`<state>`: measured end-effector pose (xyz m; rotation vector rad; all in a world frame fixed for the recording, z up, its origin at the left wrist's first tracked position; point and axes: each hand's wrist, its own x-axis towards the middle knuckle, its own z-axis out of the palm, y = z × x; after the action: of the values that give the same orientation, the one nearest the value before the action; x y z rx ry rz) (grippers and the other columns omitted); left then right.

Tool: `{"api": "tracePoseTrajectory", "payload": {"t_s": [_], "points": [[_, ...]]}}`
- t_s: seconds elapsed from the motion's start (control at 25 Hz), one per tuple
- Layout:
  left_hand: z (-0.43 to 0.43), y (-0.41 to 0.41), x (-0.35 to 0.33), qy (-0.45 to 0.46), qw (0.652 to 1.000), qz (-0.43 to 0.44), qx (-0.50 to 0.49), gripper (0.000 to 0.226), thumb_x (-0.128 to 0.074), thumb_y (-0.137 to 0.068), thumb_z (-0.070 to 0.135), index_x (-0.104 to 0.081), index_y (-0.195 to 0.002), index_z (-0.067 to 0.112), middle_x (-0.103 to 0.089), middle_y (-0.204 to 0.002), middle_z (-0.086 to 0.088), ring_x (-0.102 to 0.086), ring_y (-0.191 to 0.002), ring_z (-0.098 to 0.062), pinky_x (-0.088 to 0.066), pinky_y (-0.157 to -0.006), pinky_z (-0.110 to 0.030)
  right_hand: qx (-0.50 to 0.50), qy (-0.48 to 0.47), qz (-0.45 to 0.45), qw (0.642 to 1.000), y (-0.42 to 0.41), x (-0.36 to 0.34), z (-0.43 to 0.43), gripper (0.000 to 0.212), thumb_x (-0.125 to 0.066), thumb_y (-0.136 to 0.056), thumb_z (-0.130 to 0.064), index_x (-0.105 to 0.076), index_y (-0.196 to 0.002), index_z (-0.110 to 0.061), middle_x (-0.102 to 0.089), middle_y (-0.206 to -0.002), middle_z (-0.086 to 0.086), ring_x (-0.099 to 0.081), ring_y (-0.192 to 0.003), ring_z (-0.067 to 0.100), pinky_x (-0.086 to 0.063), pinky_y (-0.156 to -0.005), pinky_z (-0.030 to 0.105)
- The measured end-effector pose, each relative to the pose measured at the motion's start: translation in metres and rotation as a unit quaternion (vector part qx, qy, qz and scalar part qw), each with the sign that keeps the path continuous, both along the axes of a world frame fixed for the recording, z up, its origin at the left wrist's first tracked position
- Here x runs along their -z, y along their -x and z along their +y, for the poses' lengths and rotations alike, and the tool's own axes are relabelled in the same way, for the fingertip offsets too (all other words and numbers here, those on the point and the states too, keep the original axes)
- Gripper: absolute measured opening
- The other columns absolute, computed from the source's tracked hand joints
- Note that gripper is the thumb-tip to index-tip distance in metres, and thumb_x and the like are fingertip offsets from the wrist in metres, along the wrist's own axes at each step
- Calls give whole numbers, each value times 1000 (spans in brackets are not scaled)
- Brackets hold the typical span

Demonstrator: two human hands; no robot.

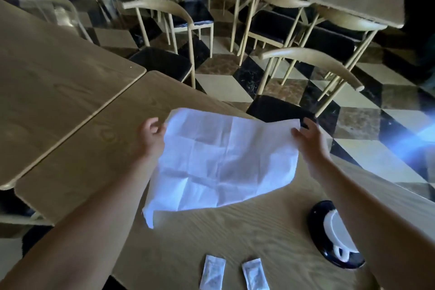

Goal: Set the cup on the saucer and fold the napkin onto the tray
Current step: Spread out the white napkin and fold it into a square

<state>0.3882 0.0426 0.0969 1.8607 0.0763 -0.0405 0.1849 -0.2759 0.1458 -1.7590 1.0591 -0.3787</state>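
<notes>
Table (235, 242) under open white napkin (221, 165), held above it by its far corners, long axis running hand to hand, left hand (150, 136) and right hand (310, 139) each pinching one; white cup (336, 231) on dark saucer (322, 238) right of napkin; no tray visible.

Dim, soft-focus wide-angle view with bowed edges; bluish lens flare (409, 139) at right.

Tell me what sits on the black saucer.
A white cup sits on the glossy black saucer, handle toward the camera. The right forearm covers much of the cup and saucer, so the cup's contents cannot be seen.
</notes>
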Motion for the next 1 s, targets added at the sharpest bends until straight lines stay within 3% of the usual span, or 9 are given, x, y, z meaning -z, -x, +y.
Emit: {"api": "tracePoseTrajectory", "payload": {"t_s": [0.08,0.16,0.24,0.36,0.52,0.6,0.68,0.84,1.0], "points": [[16,6,6,-32,996,88,4,58,-66,-90,16,-41,-140,0,-57,-127,-23,-61,-106,-26,-47,-87,-24,-30,9,71,997,23,22,14,70,-63,-92,-27,-26,-151,-21,-41,-152,8,-46,-132,27,-41,-104,39],[43,29,9,-58,985,158,31,71,-69,-88,28,-34,-145,4,-55,-128,-12,-54,-119,-26,-42,-100,-35,-40,83,141,986,59,47,31,65,-62,-92,-28,-32,-148,-13,-44,-149,13,-45,-134,31,-39,-107,46],[65,64,7,-51,980,184,60,61,-78,-78,34,-53,-123,1,-61,-98,2,-57,-96,-14,-45,-84,-29,-23,81,137,987,86,65,54,38,-64,-87,-29,-56,-121,-14,-65,-118,14,-59,-110,36,-47,-90,47],[84,109,9,-43,972,180,143,31,-83,-72,12,-53,-65,11,-54,-47,14,-51,-49,3,-40,-48,-14,27,-4,127,992,104,78,83,12,-65,-78,-24,-56,-76,-15,-63,-66,3,-56,-63,30,-46,-61,42],[96,128,24,-94,968,189,135,27,-67,-78,-8,-50,-62,5,-48,-55,-5,-46,-55,-19,-36,-44,-26,133,-135,58,980,88,85,84,26,-68,-77,-2,-55,-58,-15,-56,-59,8,-52,-53,22,-50,-51,37],[98,129,28,-98,977,158,107,38,-65,-79,-4,-38,-57,11,-32,-54,-4,-31,-55,-15,-23,-52,-28,214,-247,1,945,75,85,76,21,-66,-81,6,-62,-66,-8,-59,-67,13,-58,-56,24,-54,-50,32],[104,128,30,-87,984,125,90,41,-68,-77,12,-33,-57,15,-26,-57,-3,-25,-58,-14,-19,-53,-29,215,-257,12,942,68,82,70,12,-67,-82,4,-66,-72,-3,-59,-65,13,-55,-53,22,-52,-51,31],[121,121,31,-77,992,94,29,40,-62,-75,37,-41,-56,9,-33,-55,2,-30,-57,-14,-30,-55,-31,75,-1,84,994,62,43,55,17,-71,-84,-27,-71,-85,-11,-63,-68,5,-57,-63,25,-41,-60,33],[121,98,17,-83,993,88,5,44,-67,-75,37,-39,-51,14,-28,-45,11,-27,-44,-9,-24,-46,-24,45,180,48,981,40,-7,29,23,-60,-86,-42,-68,-95,-23,-67,-79,0,-62,-71,23,-46,-63,32]]}}
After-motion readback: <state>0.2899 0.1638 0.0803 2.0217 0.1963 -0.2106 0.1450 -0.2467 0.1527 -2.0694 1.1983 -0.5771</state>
